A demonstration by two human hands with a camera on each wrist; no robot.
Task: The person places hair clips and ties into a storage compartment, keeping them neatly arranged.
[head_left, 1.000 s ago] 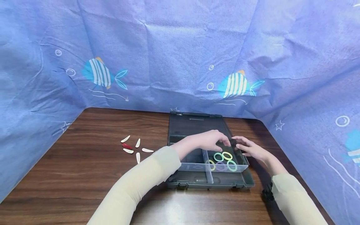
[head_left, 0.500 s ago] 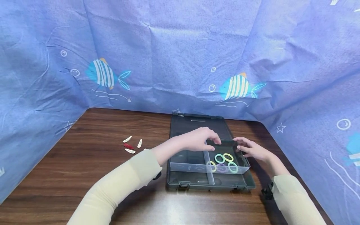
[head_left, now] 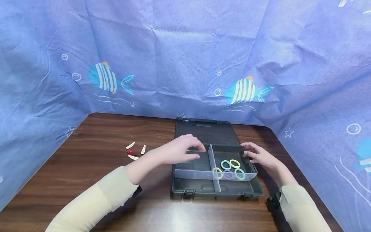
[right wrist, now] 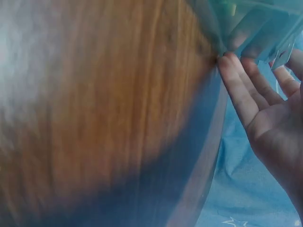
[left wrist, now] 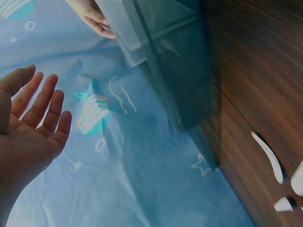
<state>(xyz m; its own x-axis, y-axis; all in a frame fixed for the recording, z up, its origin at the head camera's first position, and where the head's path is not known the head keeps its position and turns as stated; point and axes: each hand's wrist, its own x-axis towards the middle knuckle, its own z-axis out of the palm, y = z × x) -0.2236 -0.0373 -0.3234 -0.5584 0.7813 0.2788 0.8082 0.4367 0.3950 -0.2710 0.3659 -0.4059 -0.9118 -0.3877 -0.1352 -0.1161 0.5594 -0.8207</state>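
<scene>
My left hand [head_left: 185, 149], fingers spread in a loose curve with nothing in them, hovers above the left compartment of a dark translucent storage box [head_left: 203, 195]. The left wrist view shows its bare palm and fingers [left wrist: 35, 123]. On the box's right side, my right hand [head_left: 259, 157] rests at the wall; the right wrist view has its fairly straight fingers [right wrist: 241, 90] touching the outer wall. Several hair ties lie in the right compartment, among them a green hair tie [head_left: 239, 174], a yellow hair tie [head_left: 235, 163] and a purple hair tie.
On the wooden table [head_left: 87, 167], left of the box, lie several white snap hair clips [head_left: 143, 149] and one red hair clip [head_left: 131, 152]. The box lid [head_left: 205, 132] lies folded back behind it. A blue fish-print cloth [head_left: 185, 64] surrounds the table's back and sides.
My left hand has moved left, from above the hair ties to above the left compartment. The right hand stays at the box's right wall, and the hair ties lie as before.
</scene>
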